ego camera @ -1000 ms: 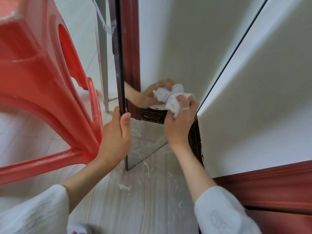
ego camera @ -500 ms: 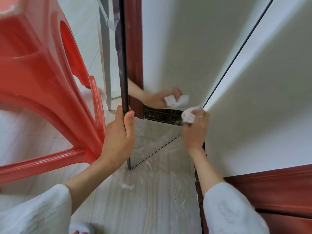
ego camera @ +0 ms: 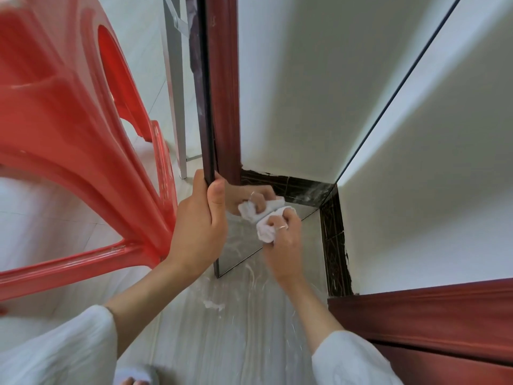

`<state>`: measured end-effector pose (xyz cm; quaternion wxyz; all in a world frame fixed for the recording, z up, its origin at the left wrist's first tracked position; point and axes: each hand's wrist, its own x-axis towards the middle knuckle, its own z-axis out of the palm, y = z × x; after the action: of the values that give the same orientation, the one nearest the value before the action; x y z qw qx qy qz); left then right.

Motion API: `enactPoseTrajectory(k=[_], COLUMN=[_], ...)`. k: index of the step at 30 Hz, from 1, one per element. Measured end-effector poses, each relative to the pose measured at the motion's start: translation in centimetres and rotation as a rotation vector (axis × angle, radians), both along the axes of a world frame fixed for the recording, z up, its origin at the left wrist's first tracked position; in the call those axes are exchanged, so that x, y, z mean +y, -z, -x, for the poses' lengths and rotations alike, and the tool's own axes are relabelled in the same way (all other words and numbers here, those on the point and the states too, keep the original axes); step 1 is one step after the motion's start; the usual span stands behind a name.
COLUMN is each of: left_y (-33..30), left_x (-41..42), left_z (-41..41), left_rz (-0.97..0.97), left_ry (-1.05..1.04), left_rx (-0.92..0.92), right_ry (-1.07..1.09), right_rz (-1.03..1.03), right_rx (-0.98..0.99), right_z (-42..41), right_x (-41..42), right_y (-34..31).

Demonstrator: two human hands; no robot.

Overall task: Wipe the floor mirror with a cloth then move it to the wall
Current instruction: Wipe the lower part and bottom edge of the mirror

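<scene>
Since a moment ago my right hand (ego camera: 283, 240) has slid left and down the glass, nearer the mirror's bottom edge. Its fingers curl around the crumpled white cloth (ego camera: 265, 227), pressing it on the tall dark-framed floor mirror (ego camera: 206, 107). Left of that, my left hand (ego camera: 200, 226) grips the mirror's edge, thumb on the front. The mirror stands on the pale streaked floor (ego camera: 222, 315). A red plastic stool (ego camera: 69, 134) stands left of the mirror; a white wall (ego camera: 430, 176) is at its right.

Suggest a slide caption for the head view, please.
Left hand steadies the floor mirror while right hand wipes with cloth.
</scene>
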<state>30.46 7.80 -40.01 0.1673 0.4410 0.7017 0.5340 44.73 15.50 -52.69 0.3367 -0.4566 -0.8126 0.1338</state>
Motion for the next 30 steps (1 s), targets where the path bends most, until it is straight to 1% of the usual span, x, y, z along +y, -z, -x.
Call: enactPoseTrajectory(k=[3,5,7,9,11,13,14,17,18,20,22,24,26,28,30], left_y=[-0.1,-0.2,-0.1,-0.1,0.0,0.0,-0.1,0.0,0.1,0.2,0.3,0.3,0.4,0.5,0.6], left_x=[-0.1,-0.2,-0.1,0.0,0.0,0.0,-0.1,0.0,0.0,0.0,0.0,0.0,0.1,0.0,0.1], left_z=[-0.1,-0.1,0.0,0.0,0.0,-0.1,-0.1,-0.2,-0.2,-0.2,-0.2,-0.2,-0.3,-0.3,-0.3], left_rz=[-0.017,-0.018,-0.012,0.0,0.002,-0.007,-0.013,-0.015,-0.013,-0.017,-0.026,-0.029,-0.028,-0.034,-0.042], left_ry=[-0.004,-0.011,-0.011,-0.009,-0.014,-0.02,-0.024,-0.032,-0.035,-0.036,-0.036,-0.042,-0.049,-0.048,-0.048], left_rx=[0.012,0.014,0.012,0.013,0.014,0.011,0.01,0.013,0.013,0.017,0.026,0.03,0.036,0.041,0.047], right_ry=[0.129,0.197,0.233,0.266,0.296,0.266,0.238,0.159,0.096,0.025,0.078,0.196,0.293,0.406,0.457], right_rz=[-0.016,-0.133,-0.251,-0.325,-0.328,-0.235,-0.137,0.266,0.336,0.359,0.362,0.308,0.122,0.029,-0.086], right_rx=[0.161,0.287,0.364,0.381,0.326,0.274,0.251,0.154,0.102,-0.043,-0.132,-0.109,-0.077,-0.02,0.026], right_z=[0.4,0.6,0.7,1.0,1.3,1.0,0.6,-1.3,-1.9,-2.8,-3.2,-3.6,-4.0,-4.2,-4.1], right_x=[3.0,5.5,8.1,9.3,8.6,7.0,6.0,3.4,2.7,2.1,3.3,5.1,6.9,8.1,9.6], right_y=[-3.7,-7.4,-10.4,-11.3,-9.7,-6.8,-5.1,-0.2,0.9,2.1,1.4,-0.2,-2.4,-4.9,-7.4])
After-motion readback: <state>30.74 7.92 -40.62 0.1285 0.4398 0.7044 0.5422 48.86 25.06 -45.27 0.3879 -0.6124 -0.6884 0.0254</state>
